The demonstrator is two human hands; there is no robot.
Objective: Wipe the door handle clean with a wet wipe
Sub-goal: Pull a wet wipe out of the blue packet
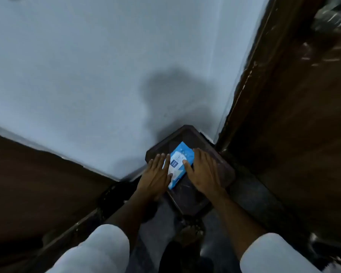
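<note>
A blue and white pack of wet wipes (180,162) lies flat on a small dark wooden stool (219,170) in the corner. My left hand (157,176) rests at the pack's left edge, fingers spread, thumb touching the pack. My right hand (202,170) lies on the pack's right side, its thumb on the white label. Neither hand has lifted it. No door handle shows in this view.
A pale blue wall (98,79) fills the upper left. A dark brown wooden door and frame (287,107) rise at the right. More dark wood (34,186) runs along the lower left. My bare foot (189,233) stands on the dark floor below the stool.
</note>
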